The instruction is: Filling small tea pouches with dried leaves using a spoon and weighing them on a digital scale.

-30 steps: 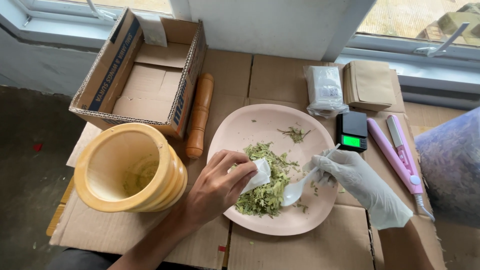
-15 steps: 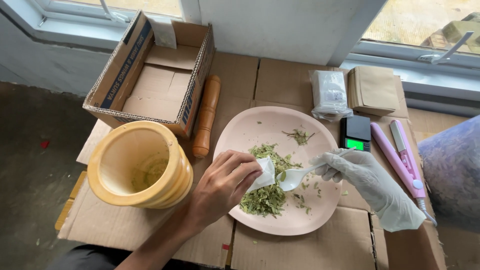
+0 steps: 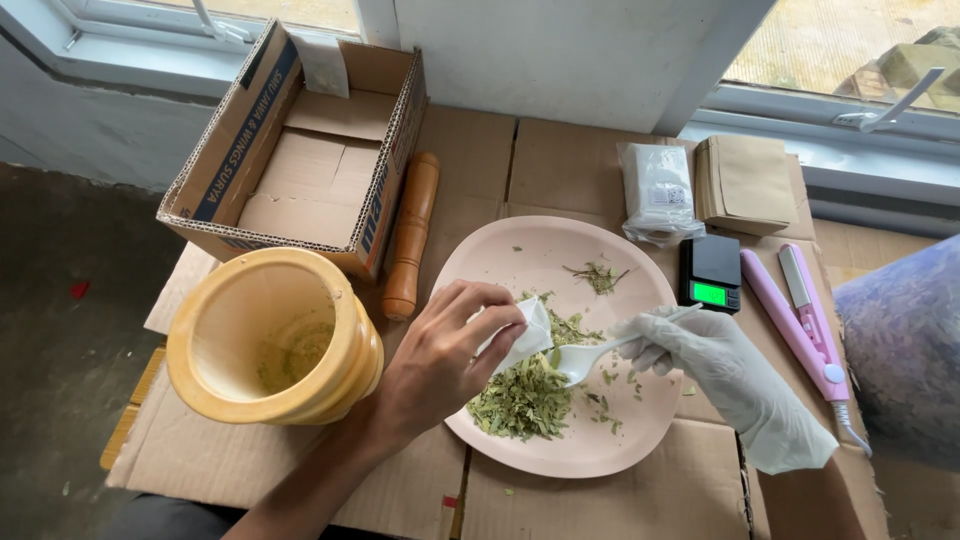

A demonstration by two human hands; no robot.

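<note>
Head view shows us working over the pink plate [image 3: 520, 260]: our left hand [image 3: 440, 360], bare, pinches a small white sachet [image 3: 522, 335] between thumb and fingertips, while our gloved right hand [image 3: 725, 370] grips a white plastic spoon [image 3: 590, 358] whose bowl sits just beside the sachet's mouth, above the heap of dried green leaves [image 3: 525, 395]. We judge the risk to be spillage — a tilted spoon or a sagging sachet would scatter flakes past the rim onto the cardboard surface [image 3: 590, 495]. Room is tight: the yellow mortar [image 3: 270, 345] stands near our left wrist, the wooden pestle [image 3: 410, 235] lies beside the plate, and the small scale [image 3: 710, 272] and pink sealer [image 3: 805, 320] crowd the right — an elbow swing could knock them.
</note>
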